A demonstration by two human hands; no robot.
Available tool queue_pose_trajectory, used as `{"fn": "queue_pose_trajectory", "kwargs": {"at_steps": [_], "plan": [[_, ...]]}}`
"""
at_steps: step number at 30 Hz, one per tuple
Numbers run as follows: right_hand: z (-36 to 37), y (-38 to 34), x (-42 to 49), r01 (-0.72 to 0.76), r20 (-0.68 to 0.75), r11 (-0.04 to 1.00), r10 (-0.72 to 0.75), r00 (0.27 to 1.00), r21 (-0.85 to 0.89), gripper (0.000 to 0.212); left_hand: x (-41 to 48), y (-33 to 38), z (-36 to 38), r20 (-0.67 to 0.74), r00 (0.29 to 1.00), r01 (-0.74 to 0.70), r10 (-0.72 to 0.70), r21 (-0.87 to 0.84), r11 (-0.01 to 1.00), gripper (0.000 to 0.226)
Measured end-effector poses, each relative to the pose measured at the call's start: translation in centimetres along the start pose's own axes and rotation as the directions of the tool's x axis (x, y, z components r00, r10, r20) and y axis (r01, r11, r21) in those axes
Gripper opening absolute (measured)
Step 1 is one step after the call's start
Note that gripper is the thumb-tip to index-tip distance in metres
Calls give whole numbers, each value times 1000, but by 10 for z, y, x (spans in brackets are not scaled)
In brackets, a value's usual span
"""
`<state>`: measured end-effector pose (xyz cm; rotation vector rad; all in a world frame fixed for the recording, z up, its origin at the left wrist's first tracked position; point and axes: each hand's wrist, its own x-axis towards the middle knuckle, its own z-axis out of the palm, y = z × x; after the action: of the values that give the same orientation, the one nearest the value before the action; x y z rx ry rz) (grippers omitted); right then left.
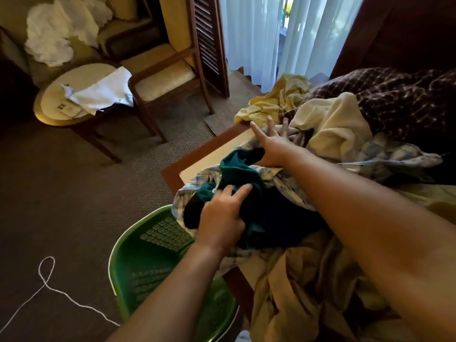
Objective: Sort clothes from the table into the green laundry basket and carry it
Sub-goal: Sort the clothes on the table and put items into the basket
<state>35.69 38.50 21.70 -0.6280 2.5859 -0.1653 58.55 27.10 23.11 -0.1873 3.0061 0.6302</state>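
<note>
A dark teal garment [246, 178] lies on a pale plaid shirt [187, 193] at the near corner of the wooden table [204, 151]. My left hand [222, 218] rests on the teal garment with its fingers bent into the cloth. Farther along the pile, my right hand [274, 144] has its fingers spread and extended, the palm's heel touching the teal cloth. The green laundry basket [153, 257] stands on the floor below the table corner and looks empty. More clothes cover the table: a cream one [338, 127], a yellow one [278, 99], a tan one [308, 287].
A dark checked blanket [407, 99] lies at the right. A round side table [81, 95] with white cloth and a wooden armchair [160, 75] stand at the left. A white cord [49, 285] loops on the carpet. Curtains [271, 33] hang at the back.
</note>
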Motion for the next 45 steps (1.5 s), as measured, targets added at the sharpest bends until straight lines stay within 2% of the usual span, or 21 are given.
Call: {"fn": "queue_pose_trajectory", "kwargs": {"at_steps": [2,4,5,7,10,13,14,16,17,18,19,20,22,23,25,27,30,32,36,40,45], "plan": [[0,4,1,-1,63,1000,2,998,-24,118,-5,-7,-7,-102,995,-8,-1,-88,996,75],[2,5,-5,-1,34,1000,1,999,0,98,-15,-14,-16,-246,969,-10,-30,-162,987,73],[2,3,-12,0,-43,1000,1,999,21,84,-21,-18,-20,-317,947,-4,-54,-180,984,72],[-1,-5,-30,24,-267,1000,-17,963,21,75,-30,-26,-24,-411,905,33,-106,-180,983,71],[-3,-24,-62,154,-601,983,-61,797,104,70,-34,-34,-24,-423,888,101,-179,-199,975,69],[-10,-50,-99,386,-787,876,-11,617,290,64,-30,-38,-22,-395,886,157,-241,-234,959,64],[-12,-57,-113,453,-783,818,-6,622,353,63,-28,-38,-23,-396,882,165,-257,-251,954,60],[-15,-65,-138,493,-659,721,-68,749,486,52,-24,-37,-26,-407,875,165,-263,-259,952,56],[-14,-67,-149,445,-563,731,-102,820,517,42,-22,-38,-28,-407,877,163,-257,-251,954,57],[-9,-67,-155,361,-480,792,-100,872,492,30,-21,-37,-30,-398,885,157,-243,-237,959,60],[-2,-65,-158,250,-413,879,-67,908,407,32,-21,-36,-31,-378,899,145,-219,-215,966,64],[7,-61,-158,124,-328,951,-25,944,283,53,-22,-36,-32,-352,919,120,-180,-184,975,67],[26,-51,-153,-36,-134,996,47,990,81,91,-26,-35,-31,-297,952,45,-79,-121,992,72],[37,-49,-150,-51,-40,998,53,998,41,98,-28,-35,-30,-277,960,11,-37,-93,996,73],[53,-46,-150,-18,82,998,14,997,60,91,-32,-36,-29,-262,965,-40,24,-55,998,74],[57,-46,-156,8,75,986,-21,997,164,83,-33,-38,-33,-268,962,-74,59,-46,996,74],[53,-52,-172,51,-124,943,-11,992,329,85,-38,-41,-46,-315,945,-101,84,-38,994,73],[51,-59,-185,155,-323,936,-47,945,316,82,-45,-45,-58,-354,929,-124,110,-17,992,72],[50,-91,-215,351,-655,908,-121,746,231,71,-60,-61,-77,-444,891,-130,98,-42,991,71],[47,-135,-242,397,-787,898,-103,609,190,67,-78,-84,-100,-497,861,-157,107,-59,986,68],[58,-208,-280,433,-827,884,-108,552,174,61,-111,-129,-125,-527,847,-140,68,-98,985,66]]}}
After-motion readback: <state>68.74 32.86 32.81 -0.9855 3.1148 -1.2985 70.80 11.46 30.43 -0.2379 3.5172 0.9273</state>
